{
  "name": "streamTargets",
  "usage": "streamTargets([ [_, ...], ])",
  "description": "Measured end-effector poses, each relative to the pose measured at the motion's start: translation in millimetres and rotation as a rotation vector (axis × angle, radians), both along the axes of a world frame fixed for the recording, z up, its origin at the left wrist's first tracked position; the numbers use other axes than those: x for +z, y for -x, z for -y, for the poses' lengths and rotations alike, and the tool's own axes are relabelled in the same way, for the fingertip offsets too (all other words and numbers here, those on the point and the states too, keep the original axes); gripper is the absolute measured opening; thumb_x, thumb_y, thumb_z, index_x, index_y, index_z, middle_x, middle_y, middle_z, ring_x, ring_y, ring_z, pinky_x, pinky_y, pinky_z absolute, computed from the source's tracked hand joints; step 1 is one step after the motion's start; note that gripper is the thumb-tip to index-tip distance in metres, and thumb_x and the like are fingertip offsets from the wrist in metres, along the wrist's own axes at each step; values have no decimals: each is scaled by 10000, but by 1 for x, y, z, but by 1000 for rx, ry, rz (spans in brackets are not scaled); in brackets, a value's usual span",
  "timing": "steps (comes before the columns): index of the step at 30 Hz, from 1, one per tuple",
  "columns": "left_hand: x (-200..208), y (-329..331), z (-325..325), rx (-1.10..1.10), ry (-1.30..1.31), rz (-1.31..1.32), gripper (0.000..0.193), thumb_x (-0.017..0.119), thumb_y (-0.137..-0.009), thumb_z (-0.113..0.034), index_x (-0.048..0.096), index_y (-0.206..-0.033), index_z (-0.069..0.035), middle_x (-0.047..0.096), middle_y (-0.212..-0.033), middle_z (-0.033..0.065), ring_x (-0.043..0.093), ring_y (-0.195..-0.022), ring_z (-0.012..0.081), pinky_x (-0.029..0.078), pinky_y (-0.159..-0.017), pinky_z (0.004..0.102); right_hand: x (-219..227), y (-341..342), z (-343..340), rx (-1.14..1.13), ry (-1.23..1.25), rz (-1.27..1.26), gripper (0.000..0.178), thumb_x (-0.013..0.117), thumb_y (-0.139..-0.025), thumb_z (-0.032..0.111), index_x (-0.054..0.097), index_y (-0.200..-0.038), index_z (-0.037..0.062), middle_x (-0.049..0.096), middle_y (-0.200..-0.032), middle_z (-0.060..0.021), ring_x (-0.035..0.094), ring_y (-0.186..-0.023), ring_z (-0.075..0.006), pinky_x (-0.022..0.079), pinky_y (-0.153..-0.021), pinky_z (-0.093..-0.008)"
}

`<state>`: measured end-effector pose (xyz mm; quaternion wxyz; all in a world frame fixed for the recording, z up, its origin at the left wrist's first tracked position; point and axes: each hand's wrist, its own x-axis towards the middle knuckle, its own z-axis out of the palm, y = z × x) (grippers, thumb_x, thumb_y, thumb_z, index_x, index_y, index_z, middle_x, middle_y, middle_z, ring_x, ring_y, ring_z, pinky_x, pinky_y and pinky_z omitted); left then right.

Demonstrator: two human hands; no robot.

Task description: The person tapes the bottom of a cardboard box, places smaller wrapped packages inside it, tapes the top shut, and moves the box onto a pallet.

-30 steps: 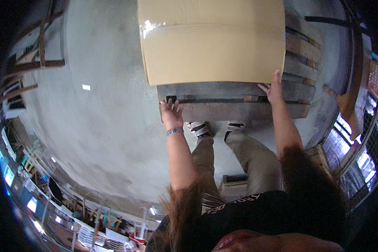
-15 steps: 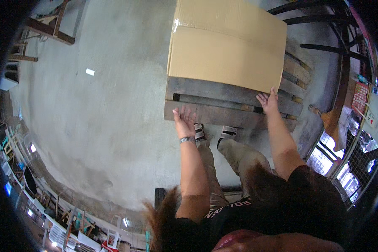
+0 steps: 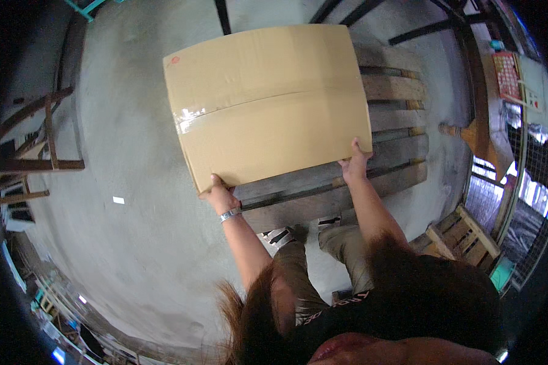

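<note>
A large brown cardboard box (image 3: 268,103), with clear tape at its left edge, lies flat in front of me over a wooden pallet (image 3: 402,146). Its left part sticks out past the pallet. My left hand (image 3: 221,194) grips the near left corner, thumb on top and fingers tucked under the edge. At the near right corner, my right hand (image 3: 355,163) holds the box the same way, thumb up against the top. The fingers beneath the box are mostly hidden. Whether the box rests on the pallet or is lifted, I cannot tell.
Dark table legs (image 3: 371,12) stand beyond the box. A wooden frame (image 3: 42,164) is on the left, and a small wooden crate (image 3: 466,237) on the right by a wire mesh. A white scrap (image 3: 119,200) lies on the concrete floor (image 3: 128,121).
My left hand has gone from open and apart from the box to gripping its near left corner. The box now sits further left and is turned slightly. My right hand now grips its corner.
</note>
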<state>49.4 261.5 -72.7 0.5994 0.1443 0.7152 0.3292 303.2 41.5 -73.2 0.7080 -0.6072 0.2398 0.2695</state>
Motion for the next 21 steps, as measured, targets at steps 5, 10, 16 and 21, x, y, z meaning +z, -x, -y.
streamTargets([
  [5,6,10,11,-132,-188,121,561,525,-894,-133,147,-1308,-112,433,-1258,142,528,-1046,283,509,-762,466,7,0,-2,88,6,-5,674,590,-860,323,132,-1339,196,300,-1342,-93,393,-1204,-320,401,-922,-546],
  [10,-14,27,79,-361,-94,306,615,517,-901,-241,183,-1409,-147,439,-1324,107,509,-1096,258,421,-895,435,3,-5,8,285,146,-53,852,559,-850,449,-64,-1349,152,270,-1349,-183,384,-1207,-361,409,-914,-564],
  [16,-64,59,194,-1551,-221,-489,469,600,-826,-297,505,-1198,-27,494,-1239,189,468,-1149,339,373,-966,389,-15,-19,22,499,498,-34,964,561,-791,579,-58,-1334,77,337,-1299,-199,460,-1116,-329,487,-807,-463],
  [21,-90,83,189,-1754,-517,-600,526,559,-841,-342,437,-1269,-63,392,-1335,172,354,-1236,357,257,-1042,463,-51,-28,36,480,515,141,1115,572,-788,568,-143,-1319,-102,498,-1195,-262,507,-1109,-345,410,-917,-370],
])
